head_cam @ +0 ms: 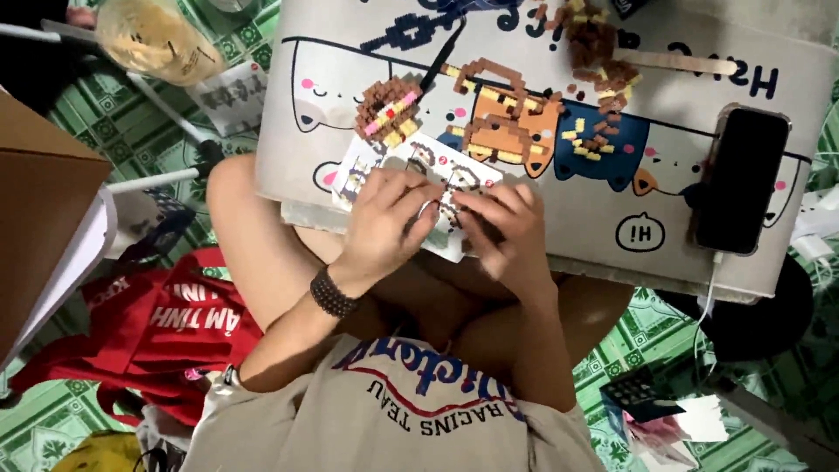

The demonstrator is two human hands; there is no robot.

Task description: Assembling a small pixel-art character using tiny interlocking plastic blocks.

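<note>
My left hand (386,218), a dark beaded bracelet on its wrist, and my right hand (507,234) meet over a small white bead board (437,162) at the near edge of a white lap table (699,79) printed with cartoon cats. Both hands curl their fingers onto the board and cover most of it; the fingertips nearly touch at its middle. Whether a single bead is pinched is hidden. Just beyond the hands lie a brown and pink bead figure (389,109) and a larger orange and brown bead figure (507,118).
Loose brown and yellow beads (599,83) are scattered near a wooden stick (682,63). A dark phone (738,179) with a white cable lies at the table's right. A black thin tool (441,57), a plastic cup (157,39), a cardboard box (44,218) and red cloth (166,323) surround my knees.
</note>
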